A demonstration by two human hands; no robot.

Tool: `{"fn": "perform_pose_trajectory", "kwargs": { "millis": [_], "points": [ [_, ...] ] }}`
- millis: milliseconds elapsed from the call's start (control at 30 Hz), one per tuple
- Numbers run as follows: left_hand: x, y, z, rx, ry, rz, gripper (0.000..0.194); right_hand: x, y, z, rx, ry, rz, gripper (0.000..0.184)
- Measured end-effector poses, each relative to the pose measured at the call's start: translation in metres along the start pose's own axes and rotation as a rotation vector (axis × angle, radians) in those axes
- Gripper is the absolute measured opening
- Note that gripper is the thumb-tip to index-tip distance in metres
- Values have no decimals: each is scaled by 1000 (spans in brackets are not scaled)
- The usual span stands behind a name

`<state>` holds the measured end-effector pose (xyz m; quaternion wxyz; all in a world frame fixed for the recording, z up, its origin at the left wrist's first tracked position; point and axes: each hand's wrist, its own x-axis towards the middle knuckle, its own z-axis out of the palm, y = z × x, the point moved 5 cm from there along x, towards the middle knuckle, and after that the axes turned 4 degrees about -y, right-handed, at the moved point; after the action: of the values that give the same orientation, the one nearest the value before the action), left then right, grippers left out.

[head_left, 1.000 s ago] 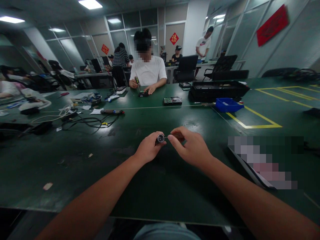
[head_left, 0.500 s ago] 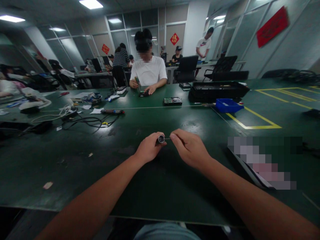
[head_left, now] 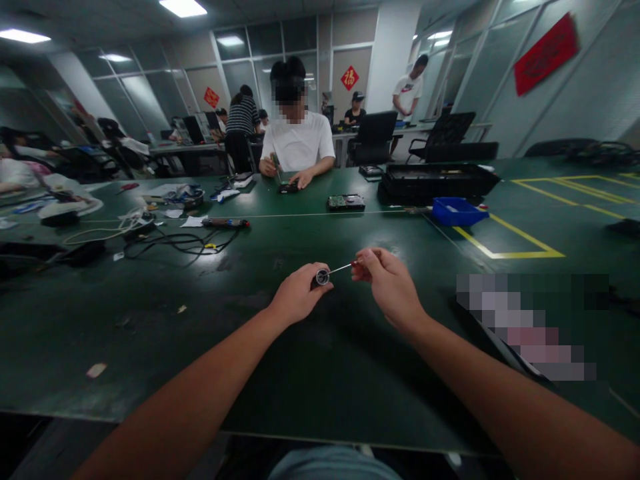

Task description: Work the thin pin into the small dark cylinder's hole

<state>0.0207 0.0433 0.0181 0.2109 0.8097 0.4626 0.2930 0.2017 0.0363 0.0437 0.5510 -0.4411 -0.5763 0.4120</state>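
My left hand (head_left: 296,293) is wrapped round a small dark cylinder (head_left: 323,277), whose round, silver-rimmed end faces me. Most of its body is hidden in the palm. In my right hand (head_left: 393,283) a screwdriver (head_left: 341,269) with a thin metal shaft is pinched; a bit of red shows at the fingertips, and the rest of its handle is covered. The shaft's tip points left and reaches the rim of the cylinder. I cannot tell whether it goes inside. Both hands are held above the green table (head_left: 300,373).
Across the table a person in a white shirt (head_left: 299,143) works on a small dark device. Circuit-board device (head_left: 346,202), black tray (head_left: 440,180) and blue bin (head_left: 459,211) stand beyond my hands. Cables (head_left: 175,243) lie left; a blurred-out flat object (head_left: 525,327) lies right.
My right hand has drawn slightly away to the right and turned, so more of the shaft and the red part show. My left hand and the cylinder have stayed nearly still.
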Motion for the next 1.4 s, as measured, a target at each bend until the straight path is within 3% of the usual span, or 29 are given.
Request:
{"fn": "perform_pose_trajectory", "kwargs": {
  "millis": [100, 233, 400, 867, 1067, 1200, 1400],
  "points": [
    [1, -3, 1, 18, -17, -31, 21, 3, 4, -4, 91, 33, 72, 27],
    [1, -4, 2, 11, -7, -32, 22, -1, -10, -6, -66, 82, -63, 24],
    [0, 1, 1, 1, 6, 0, 22, -7, -16, 1, -222, 26, -164, 23],
    [0, 2, -1, -19, 23, -1, 22, -9, -19, 1, -307, 13, -190, 26],
    [-1, -3, 1, -21, 11, -18, 25, -14, -26, 0, -614, 45, -255, 39],
    [-1, -5, 1, -21, 21, -8, 25, -15, -28, 1, -682, 42, -304, 43],
    [0, -5, 0, -24, 20, 1, 22, -19, -30, 7, -664, -33, -304, 29]
  ]
}}
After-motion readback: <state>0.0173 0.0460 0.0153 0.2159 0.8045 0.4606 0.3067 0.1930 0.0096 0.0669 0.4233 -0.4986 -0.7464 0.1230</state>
